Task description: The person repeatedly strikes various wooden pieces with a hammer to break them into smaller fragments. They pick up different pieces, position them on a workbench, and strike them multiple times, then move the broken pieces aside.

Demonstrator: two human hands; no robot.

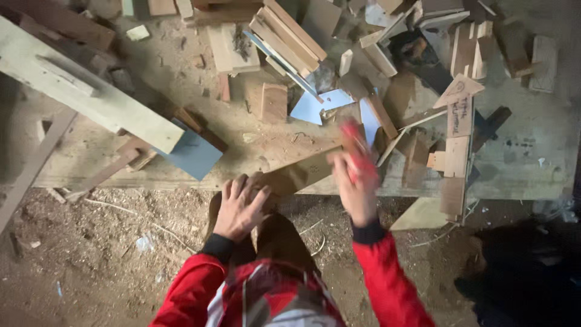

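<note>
My left hand (240, 206) lies flat with fingers spread on the near end of a wooden board (299, 172), pressing it against the bench edge. My right hand (356, 184) is closed around a red-handled tool (356, 145), blurred by motion, held over the far end of that board. I cannot tell what kind of tool it is. Both arms wear red sleeves with black cuffs.
A worn workbench (520, 169) is covered with wood offcuts, a long pale plank (91, 91) at the left, blue panel scraps (193, 154), and stacked slats (287, 36). Sawdust covers the floor (91, 254) below. A dark shape sits at the lower right.
</note>
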